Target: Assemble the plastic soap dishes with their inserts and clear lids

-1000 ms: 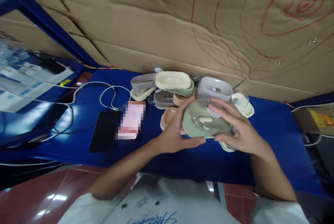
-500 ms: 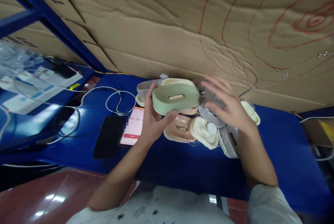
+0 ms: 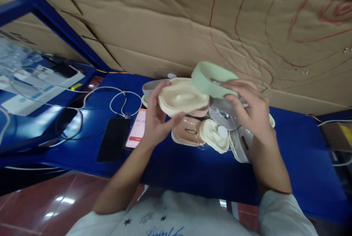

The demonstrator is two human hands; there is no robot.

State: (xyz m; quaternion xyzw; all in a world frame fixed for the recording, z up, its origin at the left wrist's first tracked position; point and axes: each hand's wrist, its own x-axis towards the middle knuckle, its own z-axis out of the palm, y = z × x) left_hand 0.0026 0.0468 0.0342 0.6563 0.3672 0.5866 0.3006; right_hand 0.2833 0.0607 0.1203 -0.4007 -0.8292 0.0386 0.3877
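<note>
My left hand [image 3: 159, 118] grips a cream oval base [image 3: 183, 96] by its left end, thumb along the near edge. A green oval shell [image 3: 213, 78] with a slot is in my right hand [image 3: 249, 105], pinched at its right end. The shell is tilted and raised above the right part of the base. Below them lie a brown slotted case [image 3: 188, 131], a cream piece with a white round disc [image 3: 216, 135] and a grey slotted case [image 3: 242, 142]. Clear plastic parts [image 3: 222, 113] lie near my right hand.
Two phones, one dark [image 3: 112, 140] and one lit [image 3: 136, 129], lie left of my left hand. White cables [image 3: 110, 91] loop across the blue table [image 3: 176, 170]. A cardboard wall [image 3: 154, 26] stands behind; blue metal framing is at left.
The green shell has come off the cream base and moved up and right. My right hand, open before, now holds it. My left hand keeps the base.
</note>
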